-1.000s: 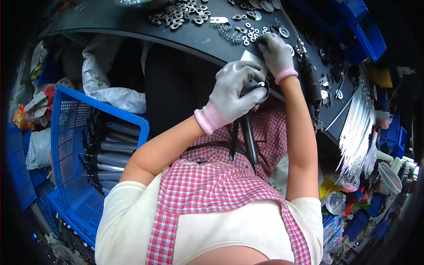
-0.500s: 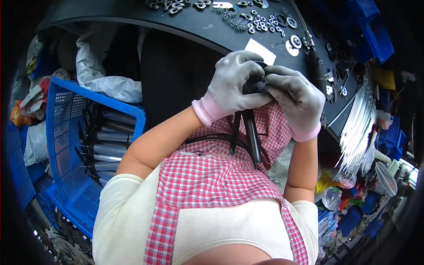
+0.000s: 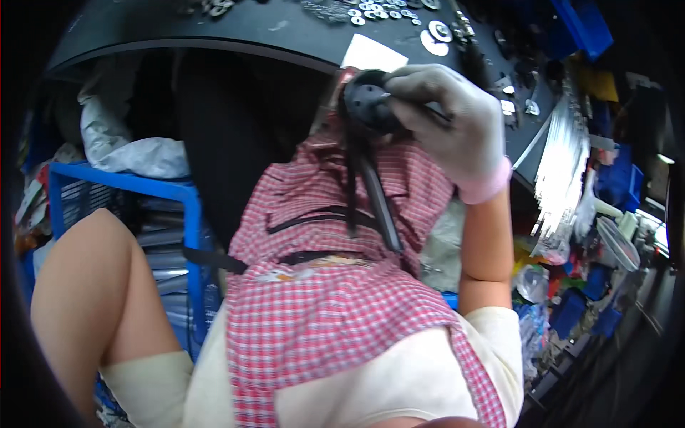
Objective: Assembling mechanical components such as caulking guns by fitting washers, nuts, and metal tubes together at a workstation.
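Note:
My right hand, in a grey glove with a pink cuff, has its thumb and fingers closed at the edge of a black round part with small holes in its face. Whether a small piece also sits between the fingertips is too blurred to tell. A black tube runs down from the round part over the checked apron, and a thinner dark strip hangs beside it. My left arm is bent out to the lower left, and its hand does not show.
The dark worktable holds washers, metal discs and a white card. A blue basket with grey tubes stands on the left. A bundle of thin metal rods lies at the right.
My left hand has let go of the black round part and gone out of view as that arm swung left. The right hand stays at the part. The whole view has shifted.

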Motion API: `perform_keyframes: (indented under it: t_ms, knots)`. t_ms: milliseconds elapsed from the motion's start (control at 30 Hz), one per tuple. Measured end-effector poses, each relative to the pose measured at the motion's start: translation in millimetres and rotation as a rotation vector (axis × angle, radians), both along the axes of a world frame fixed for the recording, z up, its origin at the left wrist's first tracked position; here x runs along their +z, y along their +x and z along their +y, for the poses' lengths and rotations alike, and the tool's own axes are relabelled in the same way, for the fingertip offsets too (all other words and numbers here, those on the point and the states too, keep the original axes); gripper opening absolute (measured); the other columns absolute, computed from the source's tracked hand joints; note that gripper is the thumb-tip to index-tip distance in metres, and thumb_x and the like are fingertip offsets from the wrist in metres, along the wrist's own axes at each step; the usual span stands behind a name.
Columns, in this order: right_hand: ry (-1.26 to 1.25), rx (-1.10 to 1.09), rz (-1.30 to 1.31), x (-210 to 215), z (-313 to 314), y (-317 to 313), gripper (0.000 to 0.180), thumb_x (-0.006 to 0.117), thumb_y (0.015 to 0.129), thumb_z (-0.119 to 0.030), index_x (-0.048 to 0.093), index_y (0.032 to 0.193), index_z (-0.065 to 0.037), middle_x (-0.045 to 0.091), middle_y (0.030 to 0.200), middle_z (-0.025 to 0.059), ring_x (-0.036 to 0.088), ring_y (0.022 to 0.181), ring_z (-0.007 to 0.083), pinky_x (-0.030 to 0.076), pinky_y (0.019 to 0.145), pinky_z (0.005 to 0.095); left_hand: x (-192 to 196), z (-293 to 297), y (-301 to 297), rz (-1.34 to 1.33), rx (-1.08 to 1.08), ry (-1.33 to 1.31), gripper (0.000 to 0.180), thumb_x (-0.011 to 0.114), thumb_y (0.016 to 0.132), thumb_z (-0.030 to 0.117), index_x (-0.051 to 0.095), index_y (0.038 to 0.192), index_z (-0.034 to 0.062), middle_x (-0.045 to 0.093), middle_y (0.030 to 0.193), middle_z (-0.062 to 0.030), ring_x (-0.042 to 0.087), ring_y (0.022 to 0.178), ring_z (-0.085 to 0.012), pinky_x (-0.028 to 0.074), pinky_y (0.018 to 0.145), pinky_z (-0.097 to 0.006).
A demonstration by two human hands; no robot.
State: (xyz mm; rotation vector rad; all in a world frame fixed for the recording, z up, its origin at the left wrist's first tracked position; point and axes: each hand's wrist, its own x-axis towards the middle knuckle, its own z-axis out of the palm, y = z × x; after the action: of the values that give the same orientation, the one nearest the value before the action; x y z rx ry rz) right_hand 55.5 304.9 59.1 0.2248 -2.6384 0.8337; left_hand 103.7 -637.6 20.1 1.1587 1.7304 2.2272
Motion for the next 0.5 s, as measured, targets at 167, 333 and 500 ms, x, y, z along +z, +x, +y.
perform_keyframes:
  t_ms: [167,333,500]
  knots:
    - [0.085,0.031,-0.102,-14,-48,-29,0.015,0.071,0.070,-0.002,0.063,0.082,-0.007,0.066,0.086,0.0094,0.065,0.075,0.0287,0.052,0.065,0.0344,-138,188,-7,0.276,0.208,0.116,0.057,0.068,0.079,0.031,0.050,0.123,-0.0024,0.055,0.117,-0.0149,0.055,0.107,-0.0262,0.044,0.094,-0.035]
    - [0.122,-0.059,-0.095,2,-33,-8,0.016,0.073,0.068,-0.004,0.063,0.081,-0.007,0.066,0.082,0.0075,0.064,0.075,0.0259,0.051,0.064,0.0351,-119,340,-70,0.527,0.295,0.157,0.059,0.068,0.079,0.032,0.051,0.122,-0.0040,0.056,0.116,-0.0161,0.056,0.106,-0.0271,0.044,0.094,-0.035]
    - [0.092,-0.037,-0.121,0,-38,-7,0.029,0.072,0.071,-0.005,0.067,0.099,-0.011,0.065,0.087,0.0069,0.063,0.078,0.0260,0.052,0.067,0.0359,-111,405,-88,0.664,0.403,0.210,0.060,0.069,0.078,0.033,0.052,0.121,-0.0055,0.056,0.115,-0.0172,0.057,0.104,-0.0281,0.044,0.094,-0.036]
